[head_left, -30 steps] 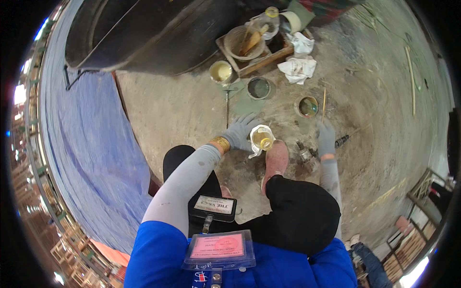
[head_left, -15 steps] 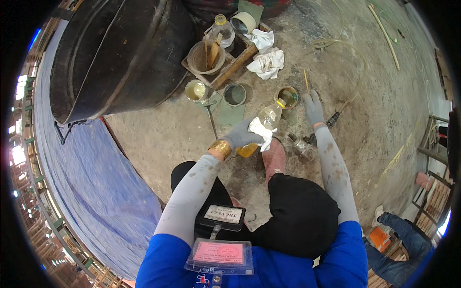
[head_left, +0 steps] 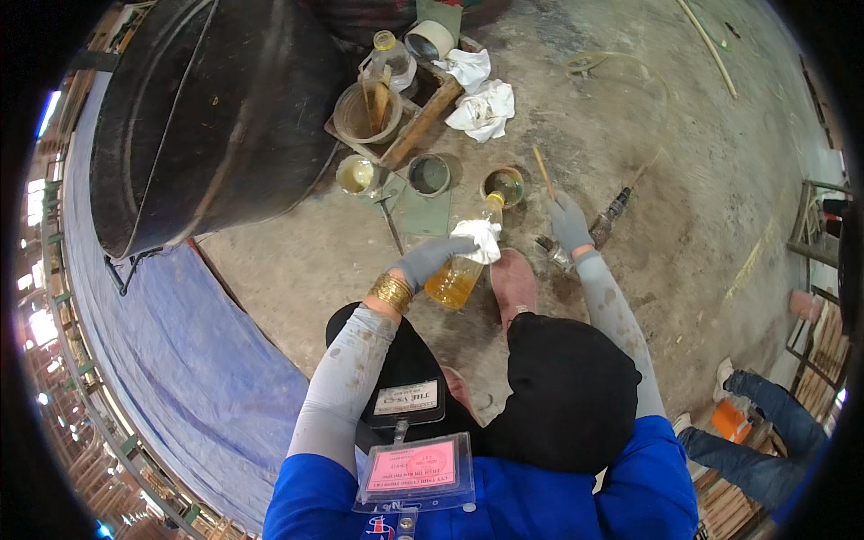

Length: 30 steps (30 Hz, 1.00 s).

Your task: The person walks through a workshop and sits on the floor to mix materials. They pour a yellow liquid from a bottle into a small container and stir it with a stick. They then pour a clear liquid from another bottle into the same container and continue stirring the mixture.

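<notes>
The gloved fingers of the left hand are clenched round a clear plastic bottle of amber liquid, with a crumpled white rag pressed against its upper part. The bottle is tilted, its yellow-capped neck pointing away toward a small round tin holding dark liquid on the concrete floor. The fingers of the right hand, also in a grey glove, grasp a thin wooden stick that rises just beside that tin. Near this hand lies a power drill on the floor.

Further out stand two more small tins, one with yellowish contents and one grey-green, then a larger bucket with sticks in it, a length of wood, a roll of tape, another bottle and more white rags. A big black drum lies to the left over a blue tarpaulin.

The step in hand looks like dosing and stirring: bottle held ready over the tin, stick poised. The cap seems to be on, so pouring would call for opening it, then tipping the neck squarely over the tin, since the rim is narrow and a spill on the floor is likely
</notes>
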{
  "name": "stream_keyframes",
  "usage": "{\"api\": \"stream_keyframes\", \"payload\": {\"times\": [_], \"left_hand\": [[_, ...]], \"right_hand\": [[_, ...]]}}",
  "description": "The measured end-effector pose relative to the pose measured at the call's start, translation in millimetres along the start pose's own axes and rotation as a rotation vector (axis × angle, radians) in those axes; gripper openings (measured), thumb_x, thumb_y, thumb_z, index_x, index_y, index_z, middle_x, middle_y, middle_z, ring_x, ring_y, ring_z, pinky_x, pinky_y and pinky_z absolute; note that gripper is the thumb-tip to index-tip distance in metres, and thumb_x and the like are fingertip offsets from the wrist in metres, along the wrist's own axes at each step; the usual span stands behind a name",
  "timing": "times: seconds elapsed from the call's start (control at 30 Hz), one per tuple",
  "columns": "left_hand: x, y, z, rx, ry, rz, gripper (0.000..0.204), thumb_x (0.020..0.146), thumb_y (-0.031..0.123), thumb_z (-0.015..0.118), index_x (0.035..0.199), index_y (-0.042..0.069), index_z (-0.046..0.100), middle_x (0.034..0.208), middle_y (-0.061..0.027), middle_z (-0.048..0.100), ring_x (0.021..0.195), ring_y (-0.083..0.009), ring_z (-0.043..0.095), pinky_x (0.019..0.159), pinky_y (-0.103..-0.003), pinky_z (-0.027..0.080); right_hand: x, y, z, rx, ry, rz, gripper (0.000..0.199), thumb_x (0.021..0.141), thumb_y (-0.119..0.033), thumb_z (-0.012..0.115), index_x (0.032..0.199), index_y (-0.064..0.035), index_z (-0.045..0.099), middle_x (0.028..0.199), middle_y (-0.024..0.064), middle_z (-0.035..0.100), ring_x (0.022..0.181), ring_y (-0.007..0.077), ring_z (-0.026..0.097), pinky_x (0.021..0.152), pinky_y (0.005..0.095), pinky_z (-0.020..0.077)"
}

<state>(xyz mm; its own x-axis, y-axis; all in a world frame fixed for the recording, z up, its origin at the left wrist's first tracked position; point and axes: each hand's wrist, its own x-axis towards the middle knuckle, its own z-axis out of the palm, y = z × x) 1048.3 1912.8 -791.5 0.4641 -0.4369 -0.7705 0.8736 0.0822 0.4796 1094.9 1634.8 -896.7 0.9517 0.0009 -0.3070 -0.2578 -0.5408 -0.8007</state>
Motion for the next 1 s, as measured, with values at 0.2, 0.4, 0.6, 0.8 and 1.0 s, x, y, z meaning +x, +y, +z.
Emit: {"api": "stream_keyframes", "payload": {"times": [0.2, 0.4, 0.6, 0.8, 1.0], "left_hand": [[7, -1, -1, -0.525, -0.021, -0.063, 0.043, 0.082, 0.032, 0.058, 0.115, 0.005, 0.051, 0.102, -0.0096, 0.060, 0.086, -0.0200, 0.062, 0.074, -0.034, 0.052], [12, 5, 6, -0.542, -0.096, 0.010, 0.043, 0.082, 0.035, 0.056, 0.114, 0.008, 0.053, 0.103, -0.0073, 0.061, 0.088, -0.0215, 0.061, 0.075, -0.039, 0.051], [12, -1, -1, -0.562, -0.167, -0.064, 0.043, 0.082, 0.036, 0.054, 0.114, 0.008, 0.053, 0.102, -0.0079, 0.061, 0.085, -0.0211, 0.062, 0.073, -0.040, 0.052], [6, -3, -3, -0.520, -0.082, -0.034, 0.041, 0.084, 0.033, 0.053, 0.114, 0.005, 0.052, 0.101, -0.0097, 0.061, 0.084, -0.0214, 0.062, 0.071, -0.039, 0.052], [7, -6, -5, -0.504, -0.113, -0.006, 0.051, 0.080, 0.044, 0.056, 0.114, 0.007, 0.051, 0.098, -0.0116, 0.061, 0.079, -0.0274, 0.063, 0.067, -0.046, 0.053]], "right_hand": [[-55, -36, -19, -0.088, -0.054, -0.060, 0.029, 0.082, -0.021, 0.048, 0.104, -0.0050, 0.058, 0.088, 0.0222, 0.060, 0.084, 0.0383, 0.057, 0.073, 0.0413, 0.0445], [-58, -64, -28, -0.648, -0.066, -0.138, 0.024, 0.080, -0.014, 0.046, 0.099, -0.0090, 0.061, 0.082, 0.0191, 0.062, 0.081, 0.0370, 0.059, 0.071, 0.0426, 0.0472], [-12, -100, 1, -0.973, -0.241, -0.182, 0.020, 0.077, -0.013, 0.051, 0.090, -0.0089, 0.066, 0.086, 0.0154, 0.064, 0.080, 0.0327, 0.062, 0.069, 0.0416, 0.0500], [1, -121, 18, -1.083, -0.322, -0.123, 0.018, 0.077, -0.013, 0.052, 0.084, -0.0070, 0.067, 0.088, 0.0143, 0.065, 0.083, 0.0307, 0.063, 0.072, 0.0393, 0.0508], [5, -121, 17, -1.058, -0.307, -0.143, 0.019, 0.078, -0.013, 0.051, 0.086, -0.0069, 0.067, 0.088, 0.0149, 0.065, 0.084, 0.0309, 0.063, 0.072, 0.0393, 0.0508]]}}
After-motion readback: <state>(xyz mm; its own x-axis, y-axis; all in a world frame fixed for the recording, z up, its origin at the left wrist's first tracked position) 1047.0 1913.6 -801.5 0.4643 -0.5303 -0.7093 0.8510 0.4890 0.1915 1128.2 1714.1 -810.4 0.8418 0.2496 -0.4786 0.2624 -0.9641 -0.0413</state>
